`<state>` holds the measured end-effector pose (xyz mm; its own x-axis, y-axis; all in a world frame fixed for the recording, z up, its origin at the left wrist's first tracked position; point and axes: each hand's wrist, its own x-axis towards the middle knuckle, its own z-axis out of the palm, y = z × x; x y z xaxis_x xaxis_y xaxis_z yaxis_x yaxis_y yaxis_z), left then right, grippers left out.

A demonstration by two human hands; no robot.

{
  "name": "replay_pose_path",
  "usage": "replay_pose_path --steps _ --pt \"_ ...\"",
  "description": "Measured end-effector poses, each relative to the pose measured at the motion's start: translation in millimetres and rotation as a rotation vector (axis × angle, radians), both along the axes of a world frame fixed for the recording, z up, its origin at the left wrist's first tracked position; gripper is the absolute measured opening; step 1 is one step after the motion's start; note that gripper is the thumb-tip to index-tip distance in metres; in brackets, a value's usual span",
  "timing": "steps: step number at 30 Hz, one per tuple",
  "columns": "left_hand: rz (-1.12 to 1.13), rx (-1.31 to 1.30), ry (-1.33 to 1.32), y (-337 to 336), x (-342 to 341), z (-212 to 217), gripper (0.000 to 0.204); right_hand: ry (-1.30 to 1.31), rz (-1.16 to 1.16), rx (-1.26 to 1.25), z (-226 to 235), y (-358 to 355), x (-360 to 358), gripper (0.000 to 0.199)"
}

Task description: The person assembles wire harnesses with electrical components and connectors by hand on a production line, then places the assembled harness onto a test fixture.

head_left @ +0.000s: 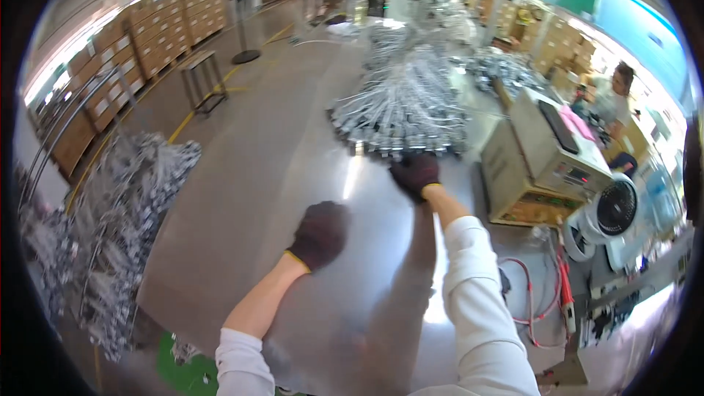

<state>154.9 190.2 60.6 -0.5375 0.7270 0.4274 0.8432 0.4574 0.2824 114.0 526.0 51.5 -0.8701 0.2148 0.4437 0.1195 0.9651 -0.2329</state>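
Note:
A large heap of pale cables with metal-looking ends (400,99) lies on the metal-topped table (242,198), most of the ends turned toward me. My right hand (416,173), in a dark knitted glove with a yellow cuff, is at the near edge of this heap. Its fingers look curled against the cable ends, and what they grip is hidden. My left hand (320,235), gloved the same way, hovers over or rests on the bare tabletop, nearer to me and further left. Motion blurs its fingers, and I make out nothing in it.
More cables (121,227) hang on a rack left of the table. At right stand a boxy machine (539,150), a white fan (612,209) and a red-handled tool (565,282) with a hose. A person (612,103) works beyond the machine. Stacked cartons (158,33) line the far left.

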Motion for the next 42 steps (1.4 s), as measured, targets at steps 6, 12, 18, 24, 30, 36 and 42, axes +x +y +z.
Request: replay_pose_path --steps 6,12,18,24,30,36,42 --pt "-0.087 0.178 0.126 5 16 5 0.013 -0.266 0.01 -0.138 27 -19 55 0.05" --pt "0.015 0.097 0.234 19 46 3 0.014 -0.228 0.149 -0.225 18 -22 107 0.052" --pt "0.204 -0.039 0.261 14 60 -23 0.013 -0.274 0.229 -0.234 3 -30 130 0.052" --pt "0.094 -0.104 0.206 -13 116 -22 0.026 -0.213 0.257 -0.199 -11 -40 129 0.051" --pt "-0.174 0.019 0.138 -97 140 -18 0.025 -0.168 0.219 -0.237 -6 -21 128 0.044" --pt "0.338 0.012 0.246 -287 188 -41 0.026 -0.171 0.244 -0.195 -13 -24 127 0.043" --pt "1.083 0.143 0.25 -361 265 -101 0.036 -0.238 0.247 0.056 17 -16 134 0.044"
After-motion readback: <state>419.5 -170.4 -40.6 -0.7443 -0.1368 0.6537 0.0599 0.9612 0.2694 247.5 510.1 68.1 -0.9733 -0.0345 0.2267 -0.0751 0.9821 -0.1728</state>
